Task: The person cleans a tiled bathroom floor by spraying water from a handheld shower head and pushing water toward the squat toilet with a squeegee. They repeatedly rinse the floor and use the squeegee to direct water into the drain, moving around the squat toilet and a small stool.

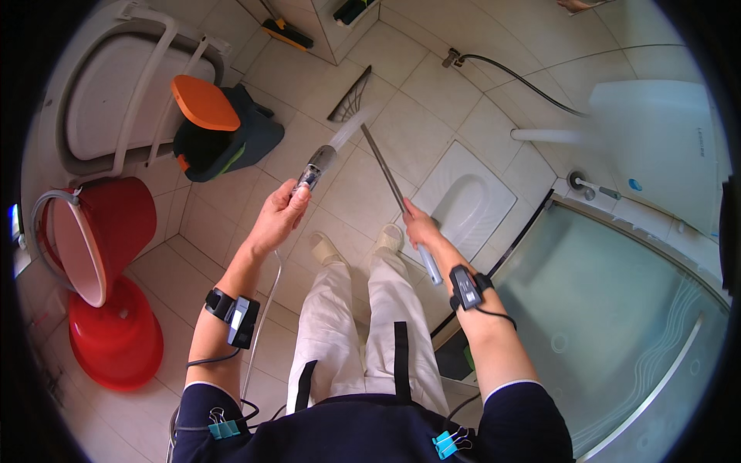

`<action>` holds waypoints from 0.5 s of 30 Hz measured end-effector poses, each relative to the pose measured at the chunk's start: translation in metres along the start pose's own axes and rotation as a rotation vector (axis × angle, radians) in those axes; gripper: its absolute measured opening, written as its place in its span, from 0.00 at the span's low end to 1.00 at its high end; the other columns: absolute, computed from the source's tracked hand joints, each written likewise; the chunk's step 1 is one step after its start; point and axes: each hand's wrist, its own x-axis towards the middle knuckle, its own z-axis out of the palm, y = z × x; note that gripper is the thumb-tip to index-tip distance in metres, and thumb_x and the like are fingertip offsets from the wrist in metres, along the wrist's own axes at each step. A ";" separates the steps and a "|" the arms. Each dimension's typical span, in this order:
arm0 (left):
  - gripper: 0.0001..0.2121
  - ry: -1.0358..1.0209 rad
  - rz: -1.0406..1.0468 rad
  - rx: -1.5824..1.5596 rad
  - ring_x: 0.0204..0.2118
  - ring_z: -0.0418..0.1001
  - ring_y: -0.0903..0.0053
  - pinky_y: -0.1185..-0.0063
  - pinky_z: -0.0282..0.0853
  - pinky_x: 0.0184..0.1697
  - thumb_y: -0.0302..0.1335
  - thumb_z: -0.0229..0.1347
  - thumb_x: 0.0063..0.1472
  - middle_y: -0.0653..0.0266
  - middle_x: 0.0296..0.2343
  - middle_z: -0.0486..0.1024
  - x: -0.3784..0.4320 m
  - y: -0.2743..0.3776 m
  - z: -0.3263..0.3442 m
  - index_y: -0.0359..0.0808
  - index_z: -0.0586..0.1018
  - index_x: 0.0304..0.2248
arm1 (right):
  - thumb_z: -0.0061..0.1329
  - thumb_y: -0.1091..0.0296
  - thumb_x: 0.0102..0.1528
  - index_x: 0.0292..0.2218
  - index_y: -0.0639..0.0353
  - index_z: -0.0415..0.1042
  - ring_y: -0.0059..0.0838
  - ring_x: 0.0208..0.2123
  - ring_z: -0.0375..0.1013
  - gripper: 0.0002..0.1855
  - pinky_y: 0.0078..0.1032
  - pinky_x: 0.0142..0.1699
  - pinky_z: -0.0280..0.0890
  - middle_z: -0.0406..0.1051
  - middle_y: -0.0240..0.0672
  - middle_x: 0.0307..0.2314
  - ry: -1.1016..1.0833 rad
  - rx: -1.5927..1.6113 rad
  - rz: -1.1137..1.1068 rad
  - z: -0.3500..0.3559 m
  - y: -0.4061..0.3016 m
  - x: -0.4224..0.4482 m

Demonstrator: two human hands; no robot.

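My left hand [280, 215] grips a clear-handled shower head [317, 168], and a spray of water leaves it toward the far floor. Its pale hose [267, 312] runs down past my left forearm. My right hand [421, 224] is closed around the pole of a floor squeegee [382, 159], whose grey grip end sticks out below the hand. The squeegee's dark triangular head [351, 97] rests on the tiled floor [341, 199], just beyond the spray. A white squat toilet [463, 199] is set into the floor beside my right hand.
To the left stand a dark bin [255, 136] with an orange lid [205, 103], a red bucket [130, 226] and a red basin [116, 341]. A frosted glass panel [584, 312] borders the right. A toilet brush [596, 186] and white cistern [654, 150] are at the upper right.
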 end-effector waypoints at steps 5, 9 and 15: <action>0.18 0.003 -0.021 0.041 0.15 0.54 0.91 0.89 0.51 0.18 0.46 0.43 0.59 0.76 0.15 0.58 -0.007 0.003 -0.009 0.38 0.66 0.27 | 0.32 0.65 0.57 0.57 0.39 0.45 0.18 0.09 0.51 0.27 0.20 0.12 0.52 0.53 0.26 0.11 0.027 0.197 0.062 -0.017 0.017 0.006; 0.17 0.031 -0.004 0.042 0.15 0.54 0.91 0.89 0.51 0.18 0.45 0.42 0.59 0.76 0.15 0.58 -0.019 0.008 -0.010 0.38 0.65 0.27 | 0.30 0.66 0.57 0.57 0.41 0.42 0.18 0.08 0.51 0.27 0.21 0.12 0.53 0.52 0.25 0.10 0.133 0.273 0.129 -0.032 0.088 -0.066; 0.16 0.079 0.066 -0.080 0.15 0.54 0.91 0.89 0.50 0.17 0.44 0.42 0.60 0.77 0.15 0.57 -0.017 0.008 -0.010 0.39 0.64 0.26 | 0.31 0.63 0.59 0.57 0.36 0.42 0.16 0.08 0.49 0.26 0.19 0.11 0.52 0.51 0.23 0.10 0.335 0.278 0.333 -0.052 0.166 -0.170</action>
